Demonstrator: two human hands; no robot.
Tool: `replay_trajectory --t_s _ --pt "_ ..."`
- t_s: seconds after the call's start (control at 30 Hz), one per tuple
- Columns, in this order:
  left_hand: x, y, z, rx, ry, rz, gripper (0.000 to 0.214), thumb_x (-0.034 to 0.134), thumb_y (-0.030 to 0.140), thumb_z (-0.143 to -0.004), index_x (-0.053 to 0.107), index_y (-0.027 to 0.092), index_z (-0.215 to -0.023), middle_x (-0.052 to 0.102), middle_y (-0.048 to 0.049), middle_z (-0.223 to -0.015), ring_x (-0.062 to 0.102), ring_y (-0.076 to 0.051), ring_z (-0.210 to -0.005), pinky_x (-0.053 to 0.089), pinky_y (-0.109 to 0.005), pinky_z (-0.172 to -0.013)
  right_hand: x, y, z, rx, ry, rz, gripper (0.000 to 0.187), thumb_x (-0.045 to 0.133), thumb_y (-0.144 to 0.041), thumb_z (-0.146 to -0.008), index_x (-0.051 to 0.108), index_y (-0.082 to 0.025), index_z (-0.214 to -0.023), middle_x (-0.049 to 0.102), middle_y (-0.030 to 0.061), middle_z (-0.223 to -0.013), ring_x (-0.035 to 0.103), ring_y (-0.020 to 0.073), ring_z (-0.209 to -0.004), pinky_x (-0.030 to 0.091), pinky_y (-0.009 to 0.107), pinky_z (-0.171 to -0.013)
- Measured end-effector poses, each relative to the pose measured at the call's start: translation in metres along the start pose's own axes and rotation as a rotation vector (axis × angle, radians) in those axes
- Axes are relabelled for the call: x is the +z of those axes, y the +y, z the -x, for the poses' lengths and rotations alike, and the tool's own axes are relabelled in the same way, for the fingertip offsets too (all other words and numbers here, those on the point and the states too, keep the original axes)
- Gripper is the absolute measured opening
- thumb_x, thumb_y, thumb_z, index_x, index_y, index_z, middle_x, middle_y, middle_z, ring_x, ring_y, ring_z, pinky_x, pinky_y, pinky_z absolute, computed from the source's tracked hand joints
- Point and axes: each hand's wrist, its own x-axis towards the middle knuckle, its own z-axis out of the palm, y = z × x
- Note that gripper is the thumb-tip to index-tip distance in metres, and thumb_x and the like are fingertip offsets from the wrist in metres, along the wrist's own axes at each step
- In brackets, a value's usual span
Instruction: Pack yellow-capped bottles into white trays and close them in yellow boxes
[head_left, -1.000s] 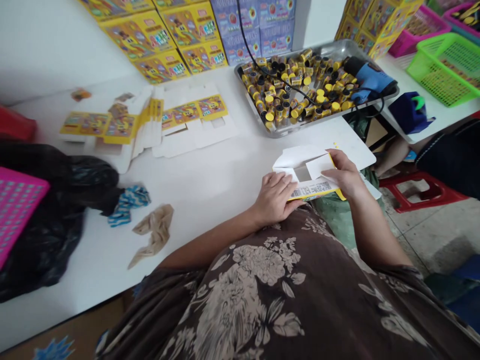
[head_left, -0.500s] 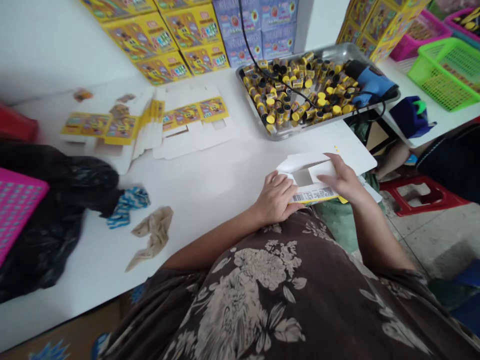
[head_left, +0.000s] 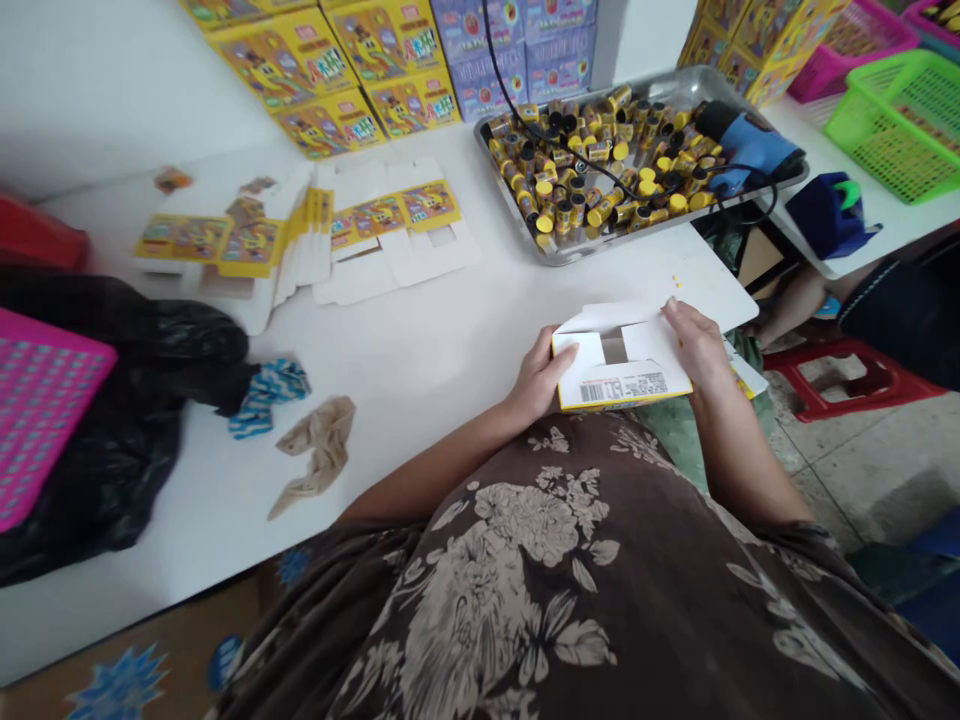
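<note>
Both my hands hold a half-folded cardboard carton on the edge of the white table. Its white barcode panel faces up and its yellow printed side shows only along the edges. My left hand grips the carton's left end, with the thumb on a white flap. My right hand presses the white flaps at its right end. Beyond them lie flat printed carton blanks, yellow and white, with a loose stack beside them.
A metal tray of yellow-capped cylinders holds a blue heat gun with black cable. Yellow boxes are stacked behind. A black bag, pink basket, crumpled cloth and green basket stand around the table.
The carton has shifted slightly and its barcode panel now lies squarer and more fully in view. My left hand has slid to its left end, and my right hand has moved onto the right flaps.
</note>
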Motion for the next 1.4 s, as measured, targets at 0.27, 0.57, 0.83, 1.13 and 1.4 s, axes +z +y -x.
replay_trajectory --t_s 0.27,0.57,0.83,1.13,1.4 --pt "0.000 0.011 0.002 -0.016 0.067 0.084 0.029 0.054 0.039 -0.098 0.068 0.026 -0.120 0.076 -0.0089 -0.130 0.073 -0.025 -0.113 0.063 -0.038 -0.086 -0.003 -0.017 0.014 0.098 -0.204 0.031 0.043 0.093 -0.046 -0.056 0.075 -0.026 -0.089 0.081 0.0045 -0.100 0.071 0.0248 -0.081 0.056 0.037 -0.068" --pt "0.003 0.017 -0.004 -0.059 0.027 0.180 0.036 0.071 0.051 -0.089 0.068 0.024 -0.113 0.078 -0.0084 -0.116 0.073 -0.024 -0.103 0.061 -0.038 -0.086 -0.018 -0.015 0.010 0.042 -0.385 0.211 0.047 0.098 -0.042 -0.057 0.080 -0.024 -0.096 0.078 0.0008 -0.084 0.066 0.0189 -0.071 0.054 0.033 -0.065" --pt "0.001 0.025 -0.016 -0.079 -0.013 0.031 0.024 0.083 0.029 -0.077 0.065 0.023 -0.092 0.075 0.0002 -0.090 0.068 -0.019 -0.086 0.056 -0.034 -0.081 -0.016 -0.021 0.016 -0.144 -0.353 0.676 0.034 0.090 -0.030 -0.064 0.080 -0.024 -0.096 0.078 0.0020 -0.089 0.068 0.0234 -0.082 0.054 0.038 -0.078" --pt "0.012 0.019 -0.009 -0.295 0.040 0.314 0.036 0.086 0.039 -0.080 0.064 0.023 -0.103 0.073 -0.0017 -0.093 0.071 -0.021 -0.086 0.059 -0.035 -0.078 -0.027 -0.022 0.028 -0.161 -0.437 0.550 0.045 0.095 -0.045 -0.063 0.080 -0.022 -0.100 0.078 0.0058 -0.098 0.069 0.0240 -0.085 0.055 0.038 -0.076" --pt "0.013 0.055 0.001 -0.332 -0.040 0.542 0.038 0.097 0.038 -0.064 0.070 0.020 -0.085 0.070 0.0026 -0.074 0.062 -0.013 -0.064 0.049 -0.027 -0.060 -0.027 -0.032 0.057 -0.052 -0.347 0.281 0.042 0.102 -0.049 -0.062 0.083 -0.023 -0.089 0.079 0.0014 -0.080 0.066 0.0162 -0.066 0.052 0.029 -0.058"
